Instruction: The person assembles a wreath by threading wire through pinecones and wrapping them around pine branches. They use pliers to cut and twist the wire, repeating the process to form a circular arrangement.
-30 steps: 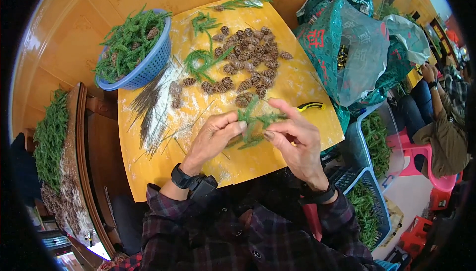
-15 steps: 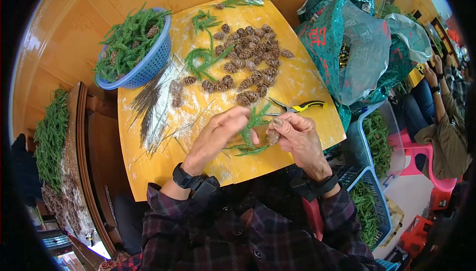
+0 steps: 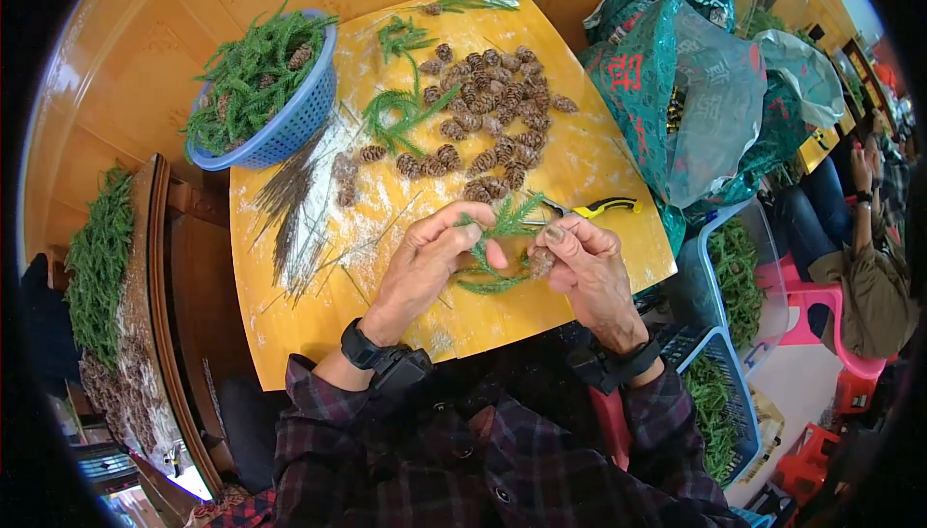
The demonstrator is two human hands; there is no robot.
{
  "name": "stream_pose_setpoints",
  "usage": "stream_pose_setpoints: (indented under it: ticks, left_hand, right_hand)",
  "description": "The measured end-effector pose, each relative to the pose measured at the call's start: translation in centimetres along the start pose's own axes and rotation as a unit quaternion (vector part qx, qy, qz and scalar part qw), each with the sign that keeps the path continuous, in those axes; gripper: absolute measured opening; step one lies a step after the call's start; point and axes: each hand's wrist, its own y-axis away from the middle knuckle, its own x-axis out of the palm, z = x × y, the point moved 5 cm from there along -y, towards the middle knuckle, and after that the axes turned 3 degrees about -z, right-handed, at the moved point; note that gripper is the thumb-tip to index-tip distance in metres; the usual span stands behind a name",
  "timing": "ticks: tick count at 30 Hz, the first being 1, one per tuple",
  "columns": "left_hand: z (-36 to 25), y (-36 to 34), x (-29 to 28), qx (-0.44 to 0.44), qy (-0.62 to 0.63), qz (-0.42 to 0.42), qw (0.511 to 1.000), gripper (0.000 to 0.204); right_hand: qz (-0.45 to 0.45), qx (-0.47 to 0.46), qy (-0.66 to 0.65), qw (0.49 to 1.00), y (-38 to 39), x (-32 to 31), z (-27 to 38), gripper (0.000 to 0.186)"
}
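**Entry: green sprig and small cone, held over the near edge of the yellow table**

- My left hand (image 3: 425,263): fingers closed on the stem of a green conifer sprig (image 3: 497,238), thumb across it. I hold it low over the table's near edge so the needles fan upward and stay clear of my palms.
- My right hand (image 3: 589,272): fingertips pinched on a small brown cone (image 3: 541,261), pressed against the sprig's stem. The two hands meet so the cone sits touching the green.
- Yellow table (image 3: 502,316): bare strip along the near edge, under my hands; that is my working room. Pale dust and thin dry stems (image 3: 294,209) lie toward its left edge.
- Heap of pine cones (image 3: 488,113): middle to far part of the table, within reach, apart from my hands.
- Loose green sprigs (image 3: 401,108): left of the heap; one more at the far corner.
- Yellow-handled pliers (image 3: 594,208): just beyond my right hand, near the right edge, handles toward that edge.
- Blue basket (image 3: 275,123): filled with greenery, overhanging the far left corner.
- Green printed bags (image 3: 676,94): crowd the right edge; little room there.
- Left side: a dark wooden bench (image 3: 159,316) stands just off the table.
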Motion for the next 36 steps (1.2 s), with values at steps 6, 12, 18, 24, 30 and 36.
stream_pose_setpoints:
  ticks: [6, 12, 18, 24, 30, 36]
  left_hand:
    - [0.5, -0.2, -0.2, -0.031, -0.033, 0.018, 0.999, 0.024]
    - [0.4, -0.3, -0.5, 0.002, -0.132, -0.007, 0.991, 0.021]
    - [-0.1, -0.1, -0.3, 0.019, -0.151, -0.059, 0.987, 0.02]
    - [-0.7, 0.0, 0.3, 0.11, -0.273, -0.04, 0.955, 0.018]
    - [0.0, -0.1, 0.5, 0.101, -0.251, -0.029, 0.962, 0.016]
    - [0.4, -0.2, 0.2, 0.095, -0.219, -0.049, 0.97, 0.014]
  right_hand:
    - [0.028, 0.024, -0.06, 0.997, -0.1, -0.3, -0.1, 0.017]
    - [0.008, 0.003, -0.076, 0.997, -0.2, -0.2, -0.2, 0.015]
    - [-0.041, -0.371, 0.322, 0.87, 1.4, 1.2, 3.3, 0.007]
    - [-0.034, -0.4, 0.422, 0.813, 2.6, 3.6, 3.3, 0.01]
    - [-0.033, -0.377, 0.481, 0.791, 2.6, 3.8, 3.0, 0.011]
    - [-0.031, -0.371, 0.501, 0.781, 2.5, 4.3, 3.0, 0.01]
